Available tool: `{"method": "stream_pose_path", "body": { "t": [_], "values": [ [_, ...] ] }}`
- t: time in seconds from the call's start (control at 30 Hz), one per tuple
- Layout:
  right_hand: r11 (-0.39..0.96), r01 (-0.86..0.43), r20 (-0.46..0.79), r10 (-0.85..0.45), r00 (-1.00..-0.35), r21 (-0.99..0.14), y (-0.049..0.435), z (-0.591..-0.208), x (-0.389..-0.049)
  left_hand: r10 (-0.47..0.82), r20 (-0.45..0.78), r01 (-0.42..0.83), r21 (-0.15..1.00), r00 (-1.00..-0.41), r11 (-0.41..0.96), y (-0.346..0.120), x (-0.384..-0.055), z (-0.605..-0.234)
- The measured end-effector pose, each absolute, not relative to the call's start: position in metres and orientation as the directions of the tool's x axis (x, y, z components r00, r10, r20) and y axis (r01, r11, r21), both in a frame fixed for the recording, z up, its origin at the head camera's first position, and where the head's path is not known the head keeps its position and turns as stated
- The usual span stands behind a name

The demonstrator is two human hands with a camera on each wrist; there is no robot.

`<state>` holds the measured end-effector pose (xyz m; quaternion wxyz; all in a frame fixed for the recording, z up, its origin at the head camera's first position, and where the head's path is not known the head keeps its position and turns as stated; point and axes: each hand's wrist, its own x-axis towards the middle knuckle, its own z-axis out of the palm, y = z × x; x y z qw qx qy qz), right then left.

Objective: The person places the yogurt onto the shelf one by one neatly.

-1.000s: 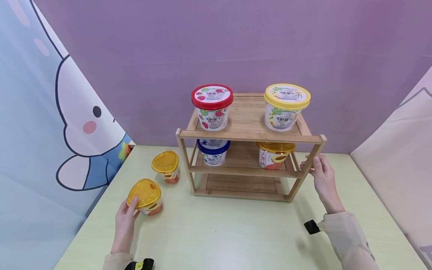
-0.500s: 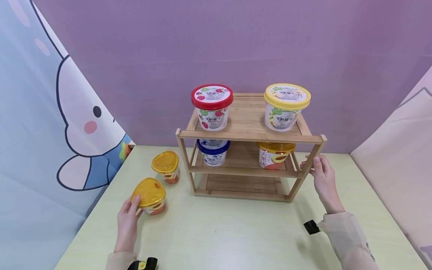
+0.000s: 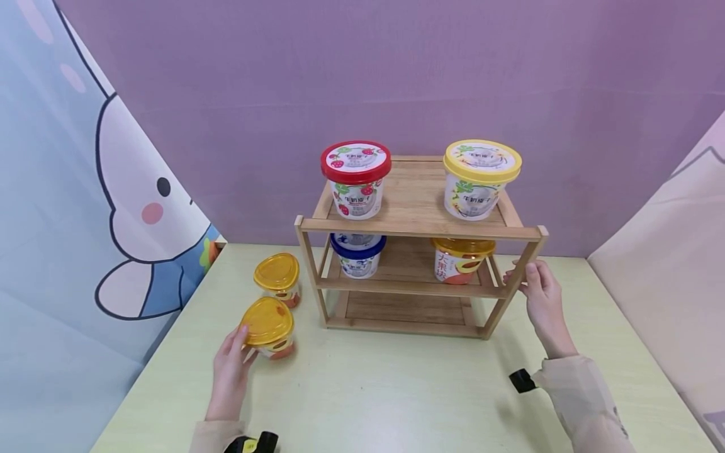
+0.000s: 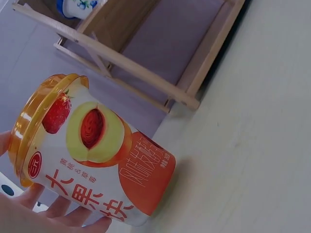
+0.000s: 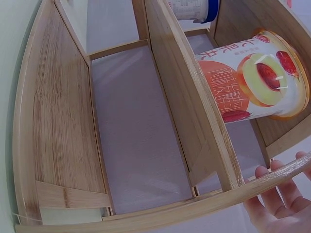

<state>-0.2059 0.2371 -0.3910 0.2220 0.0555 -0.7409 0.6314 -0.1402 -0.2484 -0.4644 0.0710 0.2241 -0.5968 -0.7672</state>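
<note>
A yogurt cup point(image 3: 269, 322) with an amber lid and peach print is gripped by my left hand point(image 3: 231, 372), thumb on the lid's edge. In the left wrist view that cup point(image 4: 97, 155) leans low over the table, fingers point(image 4: 73, 216) along its side. Just behind it, a second amber-lidded cup point(image 3: 277, 272) stands on the table. My right hand point(image 3: 545, 303) holds the right side post of a three-tier wooden rack point(image 3: 416, 198). In the right wrist view, the curled fingers point(image 5: 275, 194) of that hand wrap the rack's side rail point(image 5: 214, 203).
On the rack's top tier stand a red-lidded tub point(image 3: 356, 182) and a yellow-lidded tub point(image 3: 480, 181). The middle tier bears a blue-lidded tub point(image 3: 359, 257) and another amber-lidded yogurt cup point(image 3: 461, 261). A purple backdrop point(image 3: 396, 75) rises behind the pale table point(image 3: 385, 390).
My left hand has moved to the right with the yogurt cup, which now overlaps the second cup in the head view. My right hand and the rack have stayed put.
</note>
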Motion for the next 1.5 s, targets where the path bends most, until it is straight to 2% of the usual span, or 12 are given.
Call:
{"method": "stream_pose_path", "body": {
  "t": [0.43, 0.7, 1.13, 1.5],
  "values": [
    [0.198, -0.365, 0.402, 0.202, -0.893, -0.91, 0.238, -0.391, -0.206, -0.33, -0.269, -0.16, 0.933, -0.905, -0.322, -0.212, -0.137, -0.442],
    [0.187, -0.373, 0.407, 0.205, -0.89, -0.909, 0.237, -0.392, -0.207, -0.328, -0.221, -0.11, 0.939, -0.919, -0.325, -0.187, -0.136, -0.437],
    [0.192, -0.365, 0.4, 0.204, -0.893, -0.911, 0.238, -0.392, -0.206, -0.305, -0.215, -0.106, 0.936, -0.928, -0.336, -0.163, -0.128, -0.435],
    [0.193, -0.359, 0.397, 0.215, -0.892, -0.913, 0.237, -0.392, -0.207, -0.258, -0.192, -0.105, 0.942, -0.947, -0.319, -0.129, -0.134, -0.442]
  ]
}}
